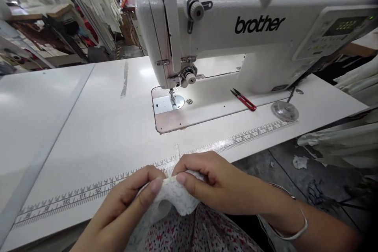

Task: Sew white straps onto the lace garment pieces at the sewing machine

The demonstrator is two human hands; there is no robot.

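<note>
Both hands pinch a piece of white lace fabric (pixel 186 200) at the table's front edge, above my lap. My left hand (pixel 130 197) grips its upper edge between thumb and index finger. Close beside it, my right hand (pixel 206 181) pinches the same edge, its thumb lying on top. A narrow strip of the white material stands up between the two hands. The lower part of the fabric hangs down over a patterned garment. Beyond the hands is the sewing machine's presser foot (pixel 172 96), with no fabric beneath it.
A white Brother sewing machine (pixel 218 27) stands across the table (pixel 88 126). Red thread snips (pixel 243 99) lie on its bed, with a round clear dish (pixel 285 110) to the right. A printed ruler strip (pixel 97 189) runs along the front edge. White fabric hangs at the right.
</note>
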